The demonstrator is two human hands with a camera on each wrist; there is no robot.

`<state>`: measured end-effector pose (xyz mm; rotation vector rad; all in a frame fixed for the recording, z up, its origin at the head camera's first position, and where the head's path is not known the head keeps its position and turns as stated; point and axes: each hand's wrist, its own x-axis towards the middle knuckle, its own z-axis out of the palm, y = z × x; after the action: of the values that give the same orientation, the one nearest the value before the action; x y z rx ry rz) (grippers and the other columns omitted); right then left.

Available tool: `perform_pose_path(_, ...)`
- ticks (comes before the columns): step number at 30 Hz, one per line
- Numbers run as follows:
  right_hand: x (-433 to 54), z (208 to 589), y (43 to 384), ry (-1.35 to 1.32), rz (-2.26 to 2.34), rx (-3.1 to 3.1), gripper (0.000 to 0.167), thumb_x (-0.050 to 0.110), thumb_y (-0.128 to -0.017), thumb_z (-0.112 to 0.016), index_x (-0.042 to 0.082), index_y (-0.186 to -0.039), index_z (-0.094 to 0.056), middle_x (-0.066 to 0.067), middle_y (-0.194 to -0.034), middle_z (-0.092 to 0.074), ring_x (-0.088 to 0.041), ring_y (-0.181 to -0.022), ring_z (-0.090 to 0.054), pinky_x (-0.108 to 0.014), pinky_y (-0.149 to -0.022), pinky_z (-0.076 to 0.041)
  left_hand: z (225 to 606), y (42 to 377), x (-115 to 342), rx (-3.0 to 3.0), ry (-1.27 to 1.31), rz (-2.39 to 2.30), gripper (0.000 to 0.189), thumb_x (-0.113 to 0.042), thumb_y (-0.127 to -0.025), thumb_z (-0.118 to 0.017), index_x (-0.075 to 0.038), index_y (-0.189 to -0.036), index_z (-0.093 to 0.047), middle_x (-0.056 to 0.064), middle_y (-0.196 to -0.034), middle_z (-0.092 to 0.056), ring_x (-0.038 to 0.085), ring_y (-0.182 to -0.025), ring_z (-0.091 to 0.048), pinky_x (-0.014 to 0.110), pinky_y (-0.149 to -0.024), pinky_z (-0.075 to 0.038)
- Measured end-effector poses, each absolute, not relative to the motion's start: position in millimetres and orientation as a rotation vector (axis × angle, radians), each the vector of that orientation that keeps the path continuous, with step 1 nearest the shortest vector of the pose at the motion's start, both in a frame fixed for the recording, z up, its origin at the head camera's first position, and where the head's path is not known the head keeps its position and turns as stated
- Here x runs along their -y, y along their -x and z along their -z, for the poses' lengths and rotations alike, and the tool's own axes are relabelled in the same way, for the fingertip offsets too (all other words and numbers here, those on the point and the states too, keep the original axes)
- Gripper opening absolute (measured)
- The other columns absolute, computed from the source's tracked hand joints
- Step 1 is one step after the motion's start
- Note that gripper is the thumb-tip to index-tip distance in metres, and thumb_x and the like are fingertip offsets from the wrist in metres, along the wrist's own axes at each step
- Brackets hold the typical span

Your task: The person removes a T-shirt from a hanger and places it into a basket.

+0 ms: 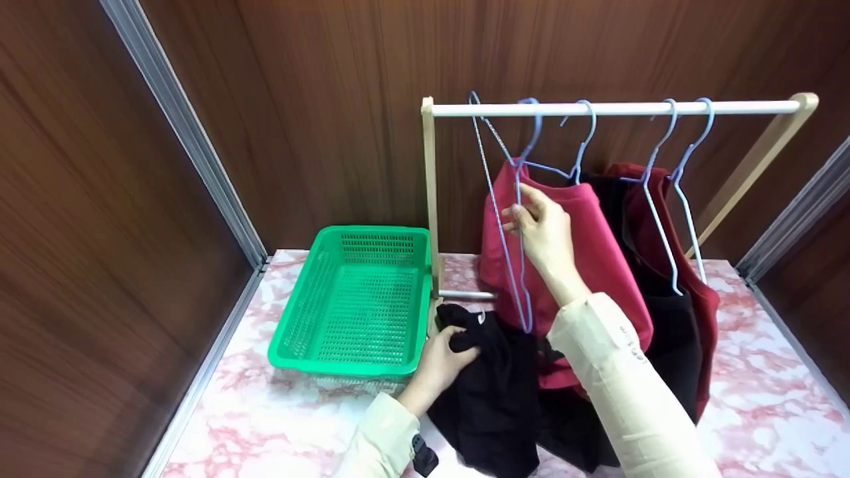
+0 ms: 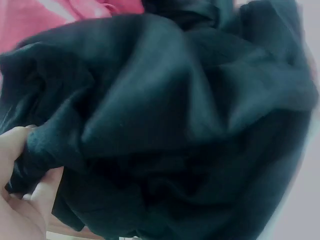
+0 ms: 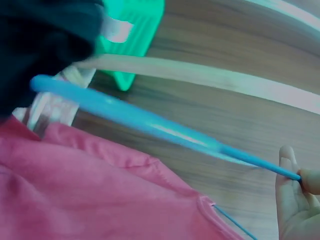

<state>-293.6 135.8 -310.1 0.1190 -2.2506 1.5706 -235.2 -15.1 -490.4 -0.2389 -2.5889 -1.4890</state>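
A black garment (image 1: 497, 398) is pinched by the left hand (image 1: 441, 362), just right of the basket (image 1: 345, 367); a hanger (image 3: 150, 125) is pinched by the right hand (image 1: 547, 227), farther right. Through one-handed support, the garment may be dropped or twisted.

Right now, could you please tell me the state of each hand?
Left hand: gripping the black garment.
Right hand: pinching a blue hanger.

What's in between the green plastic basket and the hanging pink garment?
In the head view, a wooden post and part of a low rail lie between the green plastic basket and the pink garment.
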Motion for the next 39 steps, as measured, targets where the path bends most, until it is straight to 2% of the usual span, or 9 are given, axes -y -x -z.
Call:
perform_pose_path(5,-132,301,293,-0.149,-1.585,2.293,0.039,0.000,-0.096,-0.048,-0.003,-0.135,-0.050,-0.031,-0.103,-0.067,0.007,-0.058,-0.059,-0.014,-0.066,-0.055,492,236,16,2.595,0.228,1.449,0.034,-0.019,-0.075,-0.075,0.002,-0.100,-0.066,0.019,-0.101,-0.071,0.035,-0.099,-0.065,0.040,-0.088,-0.051)
perform_pose_path(15,-124,292,290,-0.179,-1.526,2.334,0.040,0.005,-0.095,-0.052,0.001,-0.135,-0.052,-0.025,-0.102,-0.071,0.009,-0.058,-0.060,-0.010,-0.064,-0.052,497,238,21,2.559,0.175,1.465,0.031,-0.018,-0.074,-0.074,0.004,-0.095,-0.066,0.019,-0.094,-0.071,0.034,-0.091,-0.067,0.039,-0.083,-0.053)
perform_pose_path(24,-120,289,290,-0.201,-1.594,2.355,0.038,0.003,-0.094,-0.051,-0.001,-0.132,-0.054,-0.028,-0.101,-0.069,0.008,-0.057,-0.061,-0.012,-0.060,-0.053,497,235,22,2.568,0.137,1.467,0.034,-0.019,-0.073,-0.074,0.004,-0.096,-0.066,0.020,-0.094,-0.071,0.035,-0.091,-0.067,0.038,-0.082,-0.053)
perform_pose_path(32,-110,289,291,-0.198,-1.645,2.377,0.039,0.002,-0.095,-0.051,-0.004,-0.133,-0.052,-0.031,-0.103,-0.068,0.007,-0.056,-0.060,-0.012,-0.060,-0.054,496,234,24,2.594,0.062,1.461,0.032,-0.023,-0.073,-0.074,0.004,-0.090,-0.066,0.018,-0.090,-0.070,0.031,-0.085,-0.066,0.037,-0.077,-0.053)
perform_pose_path(39,-105,291,295,-0.187,-1.621,2.436,0.037,0.004,-0.095,-0.051,-0.004,-0.132,-0.053,-0.029,-0.104,-0.068,0.006,-0.057,-0.060,-0.013,-0.060,-0.054,498,234,27,2.599,0.051,1.499,0.026,-0.021,-0.073,-0.074,0.001,-0.083,-0.065,0.014,-0.082,-0.069,0.022,-0.075,-0.061,0.032,-0.071,-0.051)
